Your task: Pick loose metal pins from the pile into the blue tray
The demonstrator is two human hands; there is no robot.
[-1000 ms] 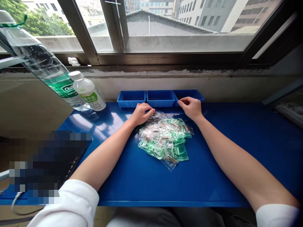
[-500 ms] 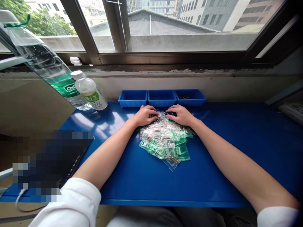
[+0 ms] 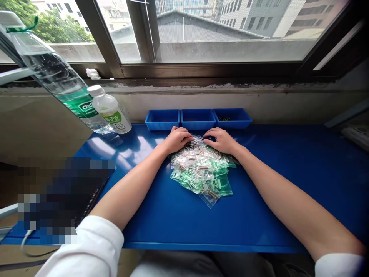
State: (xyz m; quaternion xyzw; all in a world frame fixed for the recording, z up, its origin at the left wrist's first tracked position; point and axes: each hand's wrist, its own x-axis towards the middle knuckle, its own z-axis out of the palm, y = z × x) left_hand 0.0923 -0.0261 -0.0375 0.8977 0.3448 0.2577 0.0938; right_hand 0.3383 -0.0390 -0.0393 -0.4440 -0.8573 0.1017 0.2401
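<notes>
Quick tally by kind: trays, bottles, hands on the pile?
Blue trays: 3 (left, middle, right)
Bottles: 2 (large, small)
Hands on the bag pile: 2 (left hand, right hand)
Total: 7

Both bare forearms reach forward and converge, white sleeves pushed up near the elbows. The left hand (image 3: 178, 139) and right hand (image 3: 220, 140) lie palm-down, near each other, fingers curled loosely with fingertips pointing inward.
</notes>
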